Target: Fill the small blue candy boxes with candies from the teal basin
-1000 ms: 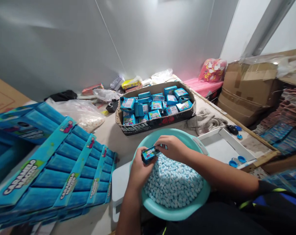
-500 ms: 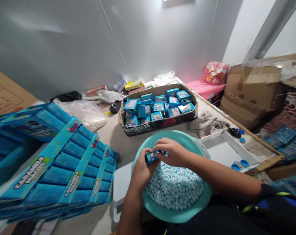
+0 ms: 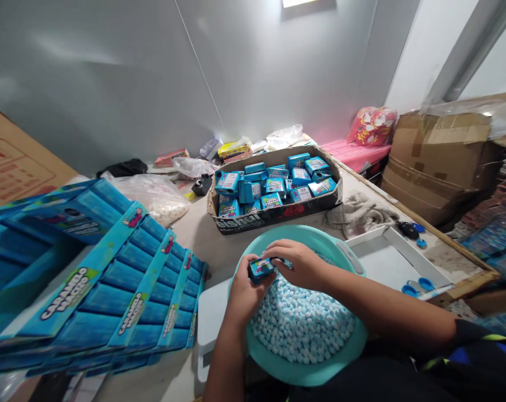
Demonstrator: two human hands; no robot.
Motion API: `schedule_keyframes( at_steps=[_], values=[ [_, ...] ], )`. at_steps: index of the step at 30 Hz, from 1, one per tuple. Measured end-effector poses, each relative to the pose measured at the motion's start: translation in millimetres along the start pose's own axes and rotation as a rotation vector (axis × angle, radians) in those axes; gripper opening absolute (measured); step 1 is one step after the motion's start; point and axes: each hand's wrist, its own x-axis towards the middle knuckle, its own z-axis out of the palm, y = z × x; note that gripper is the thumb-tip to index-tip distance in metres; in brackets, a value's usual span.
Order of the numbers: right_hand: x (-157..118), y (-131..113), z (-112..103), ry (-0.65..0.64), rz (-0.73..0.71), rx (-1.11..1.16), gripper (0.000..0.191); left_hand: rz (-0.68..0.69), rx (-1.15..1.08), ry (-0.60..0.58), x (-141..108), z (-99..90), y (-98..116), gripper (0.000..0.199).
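Over the bowl, my left hand (image 3: 245, 289) is closed around a small blue candy box (image 3: 261, 268), its printed face turned up. My right hand (image 3: 297, 262) is curled at the right end of that box. A small dark piece shows under its fingers; whether it belongs to the box I cannot tell. Below both hands, a turquoise bowl (image 3: 307, 375) holds a heap of small pale blue and white candies (image 3: 305, 326). Behind the bowl, a low cardboard carton (image 3: 278, 215) contains several similar blue boxes (image 3: 274, 186), some with a round hole in the end.
Stacked blue display cartons (image 3: 106, 301) rise on the left. A pale scale-like device (image 3: 213, 315) sits left of the bowl. To the right are a white tray (image 3: 380, 259), blue caps (image 3: 425, 283) and a crumpled cloth (image 3: 361, 215). A clear bag (image 3: 156, 195) lies behind.
The camera view has shifted slightly, moving the scene a little right and down. The candy box's printed face shows more between my hands, which stay over the bowl.
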Motion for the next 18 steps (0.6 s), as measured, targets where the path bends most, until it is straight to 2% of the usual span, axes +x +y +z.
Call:
schedule_keyframes(
  at_steps=[5, 11, 16, 18],
  values=[
    [1.4, -6.4, -2.0, -0.032, -0.036, 0.005, 0.039, 0.006, 0.001, -0.031, -0.6, -0.5, -1.0, 0.048],
    [2.1, -11.9, -9.2, -0.14, -0.024, 0.052, 0.037, 0.055, 0.038, -0.018, 0.0, -1.6, -0.2, 0.045],
    [0.5, -10.6, -10.8, -0.195, 0.022, 0.113, 0.064, 0.054, 0.001, -0.011, 1.2, -0.2, -0.5, 0.047],
    [0.0, -8.5, -8.9, -0.165, 0.044, 0.122, 0.062, 0.031, -0.005, 0.002, 0.7, 0.9, -0.8, 0.049]
  ],
)
